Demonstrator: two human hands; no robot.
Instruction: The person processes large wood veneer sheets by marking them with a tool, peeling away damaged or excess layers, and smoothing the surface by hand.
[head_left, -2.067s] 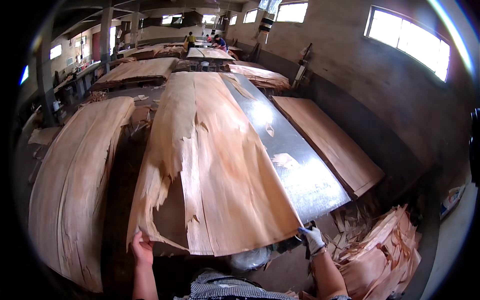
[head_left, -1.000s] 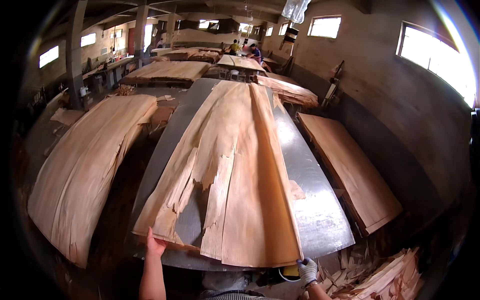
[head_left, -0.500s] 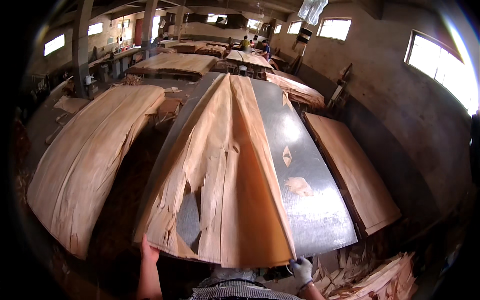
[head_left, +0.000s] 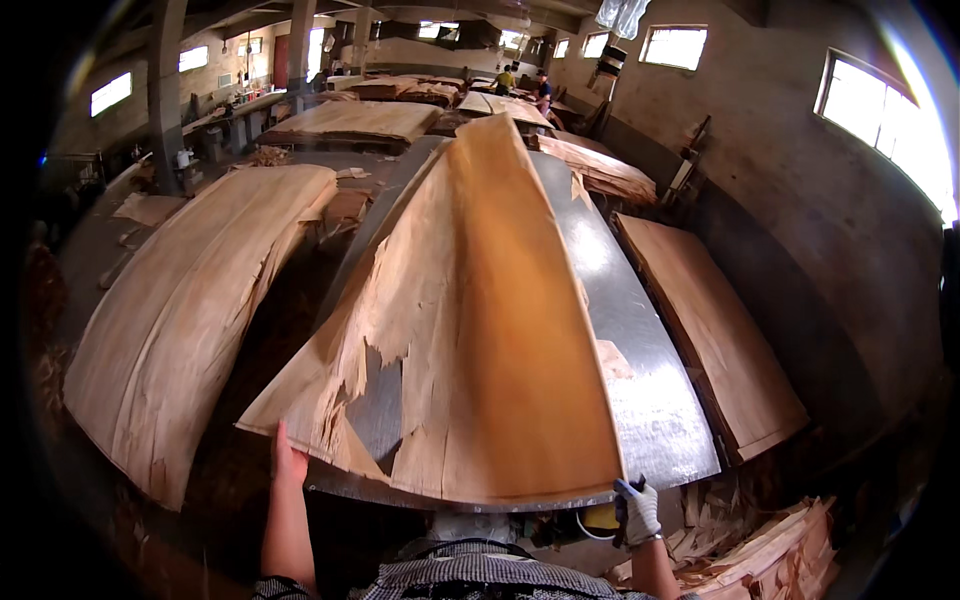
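Across the metal-topped desk [head_left: 655,420], as recorded in the head view: veneer sheet [head_left: 530,330], one, pale to orange-brown, held at its near end and spread over the desk's middle. Its long axis is directed from the desk's near end toward the far end, straight ahead of both grips. The right part is seemingly raised off the desk; by how much cannot be told. A ragged gap is found toward the sheet's near left, with desk metal shown through it.

Hands: two. The left hand [head_left: 289,462], bare, is placed at the desk's near left; its grip is closed on the sheet's near edge, a little in from the left corner, its underside fingers being hidden. The right hand [head_left: 640,508], in a white glove, is placed at the desk's near right; its grip is closed on the right corner. Neither hand is nearer, since the sheet is touched by both; the gap is nearer the left, the broad unbroken part nearer the right.

Veneer scraps on the desk, right of the sheet: two seen, one midway [head_left: 613,361], one toward the far end [head_left: 579,190].

Left of the desk: one long veneer stack [head_left: 190,320]. Right of the desk: one narrower stack [head_left: 710,340]. Off the desk's near right corner: one offcut heap [head_left: 775,555]. Well beyond the desk's far end: two people [head_left: 505,82] [head_left: 543,92].
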